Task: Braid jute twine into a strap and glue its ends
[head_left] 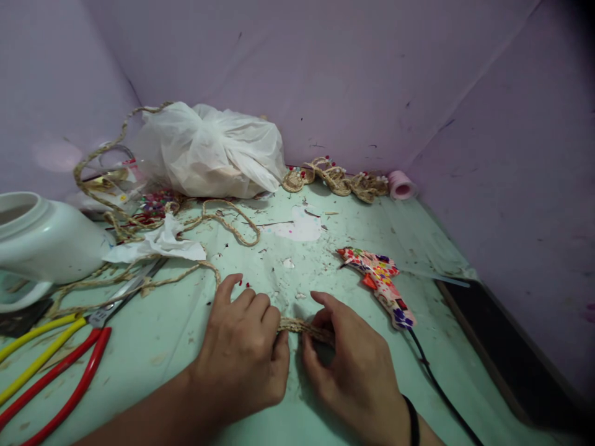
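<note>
A short piece of coiled or braided jute rope (297, 324) stretches between my two hands, just above the green tabletop. My left hand (244, 344) is closed on its left end, thumb underneath and forefinger reaching forward. Around its right end curl the thumb and fingers of my right hand (356, 356), which wears a dark band at the wrist. My palms and fingers cover both ends of the piece. Just beyond my left hand, a loose jute cord (186, 271) trails across the table. To the right of my right hand lies a flower-patterned glue gun (379, 282) with a clear stick in it.
On the left are red-handled scissors (88, 371), a yellow-handled tool (41, 365) and a white jug (56, 238). A white plastic bag (209, 148), beaded jute pieces (334, 176) and a pink spool (402, 184) line the back wall. A dark phone-like slab (502, 347) lies right.
</note>
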Action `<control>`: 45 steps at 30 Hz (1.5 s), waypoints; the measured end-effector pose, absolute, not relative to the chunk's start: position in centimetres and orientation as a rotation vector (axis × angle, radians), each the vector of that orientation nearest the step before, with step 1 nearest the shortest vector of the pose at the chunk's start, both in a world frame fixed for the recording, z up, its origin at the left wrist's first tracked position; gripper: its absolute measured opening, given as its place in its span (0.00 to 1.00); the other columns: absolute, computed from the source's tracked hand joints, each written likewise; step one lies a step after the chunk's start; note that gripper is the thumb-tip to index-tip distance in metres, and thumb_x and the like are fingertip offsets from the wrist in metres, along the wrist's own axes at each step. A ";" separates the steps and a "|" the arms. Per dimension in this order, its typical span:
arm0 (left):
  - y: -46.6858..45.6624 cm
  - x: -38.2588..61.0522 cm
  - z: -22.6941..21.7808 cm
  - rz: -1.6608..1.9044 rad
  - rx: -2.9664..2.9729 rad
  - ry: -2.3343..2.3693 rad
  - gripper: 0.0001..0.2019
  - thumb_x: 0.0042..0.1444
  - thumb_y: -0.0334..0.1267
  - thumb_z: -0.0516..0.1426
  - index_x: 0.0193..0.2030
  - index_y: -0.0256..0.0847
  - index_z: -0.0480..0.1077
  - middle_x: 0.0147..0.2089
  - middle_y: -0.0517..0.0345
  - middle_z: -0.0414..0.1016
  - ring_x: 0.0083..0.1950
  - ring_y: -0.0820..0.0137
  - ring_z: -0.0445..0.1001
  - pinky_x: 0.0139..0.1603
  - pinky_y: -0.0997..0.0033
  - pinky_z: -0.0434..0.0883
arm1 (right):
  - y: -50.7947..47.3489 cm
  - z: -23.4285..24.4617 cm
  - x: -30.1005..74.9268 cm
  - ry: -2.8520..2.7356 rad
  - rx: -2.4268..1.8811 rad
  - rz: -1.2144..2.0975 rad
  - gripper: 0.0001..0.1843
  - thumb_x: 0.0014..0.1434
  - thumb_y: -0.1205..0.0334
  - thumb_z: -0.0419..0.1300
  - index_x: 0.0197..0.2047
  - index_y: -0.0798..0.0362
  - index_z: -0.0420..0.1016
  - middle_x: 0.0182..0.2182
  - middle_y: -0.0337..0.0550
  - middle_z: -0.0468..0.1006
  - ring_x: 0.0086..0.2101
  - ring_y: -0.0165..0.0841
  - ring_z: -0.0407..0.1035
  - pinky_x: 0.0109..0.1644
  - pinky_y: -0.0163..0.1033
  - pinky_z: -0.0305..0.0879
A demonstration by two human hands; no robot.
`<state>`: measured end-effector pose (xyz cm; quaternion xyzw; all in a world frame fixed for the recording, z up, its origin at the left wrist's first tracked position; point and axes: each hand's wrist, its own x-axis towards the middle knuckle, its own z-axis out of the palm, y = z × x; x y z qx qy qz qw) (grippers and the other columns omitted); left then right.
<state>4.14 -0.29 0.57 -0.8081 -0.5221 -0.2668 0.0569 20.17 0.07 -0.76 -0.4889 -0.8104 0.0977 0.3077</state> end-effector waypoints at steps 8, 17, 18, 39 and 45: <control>-0.4 4.2 0.6 -0.812 -2.440 -1.606 0.07 0.46 0.34 0.54 0.21 0.37 0.68 0.23 0.54 0.67 0.29 0.65 0.66 0.53 0.46 0.59 | -0.3 -0.3 20.1 -2.150 -1.319 0.207 0.24 0.51 0.65 0.55 0.53 0.57 0.60 0.30 0.44 0.74 0.29 0.38 0.69 0.31 0.43 0.67; -0.5 4.4 0.7 -0.797 -2.440 -1.618 0.07 0.46 0.34 0.54 0.21 0.37 0.68 0.23 0.54 0.67 0.29 0.65 0.66 0.53 0.45 0.60 | -0.2 -0.3 19.4 -2.137 -1.394 0.017 0.22 0.51 0.63 0.55 0.51 0.58 0.63 0.29 0.45 0.76 0.26 0.38 0.70 0.27 0.41 0.65; -0.5 4.4 0.7 -0.793 -2.442 -1.619 0.07 0.46 0.34 0.54 0.21 0.37 0.68 0.23 0.54 0.67 0.29 0.65 0.66 0.53 0.45 0.60 | -0.2 -0.3 19.3 -2.140 -1.401 0.005 0.23 0.51 0.63 0.55 0.51 0.58 0.63 0.29 0.45 0.76 0.26 0.38 0.70 0.27 0.41 0.65; -0.6 4.3 0.6 -0.821 -2.563 -1.669 0.08 0.46 0.31 0.53 0.34 0.36 0.70 0.33 0.50 0.69 0.38 0.61 0.67 0.52 0.47 0.60 | -0.2 -0.4 19.2 -2.136 -1.436 -0.016 0.24 0.52 0.62 0.55 0.53 0.59 0.62 0.29 0.45 0.76 0.27 0.39 0.70 0.28 0.42 0.65; -0.4 4.5 0.5 -0.845 -2.574 -1.659 0.06 0.48 0.32 0.52 0.31 0.37 0.70 0.30 0.52 0.68 0.36 0.62 0.67 0.52 0.47 0.59 | -0.3 -0.4 19.2 -2.145 -1.443 -0.009 0.24 0.51 0.62 0.55 0.52 0.59 0.63 0.29 0.45 0.76 0.27 0.38 0.70 0.28 0.41 0.65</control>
